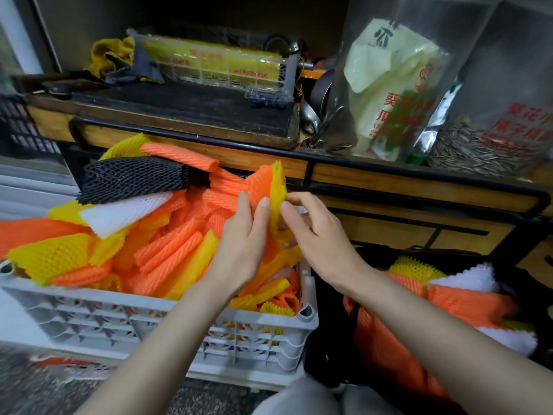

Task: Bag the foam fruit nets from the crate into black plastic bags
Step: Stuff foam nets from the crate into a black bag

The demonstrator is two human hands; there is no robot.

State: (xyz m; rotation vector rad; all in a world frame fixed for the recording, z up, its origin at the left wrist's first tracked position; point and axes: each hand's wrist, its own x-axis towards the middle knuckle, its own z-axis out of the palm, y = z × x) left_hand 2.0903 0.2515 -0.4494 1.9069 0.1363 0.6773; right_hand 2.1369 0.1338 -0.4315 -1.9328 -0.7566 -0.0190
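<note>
Wooden shelf rail (pixel 374 175) close behind; net bundle (pixel 276 182) in the pinch of left hand (pixel 242 244) and right hand (pixel 320 235); grey crate (pixel 149 319) beneath

Long wooden counter with black metal tube frame (pixel 389 176) ran across view. Dark worn slab (pixel 179 109) lay on top. Clear plastic clamshell trays with yellow labels (pixel 215 64) and crumpled yellow cloth (pixel 110 52) sat on slab. Clear bags of striped sunflower seeds (pixel 493 151) stood at right end. Dark wall (pixel 209 13) behind. Grey speckled floor (pixel 45 390) below. Black lattice plastic crate (pixel 21 127) at left edge.
</note>
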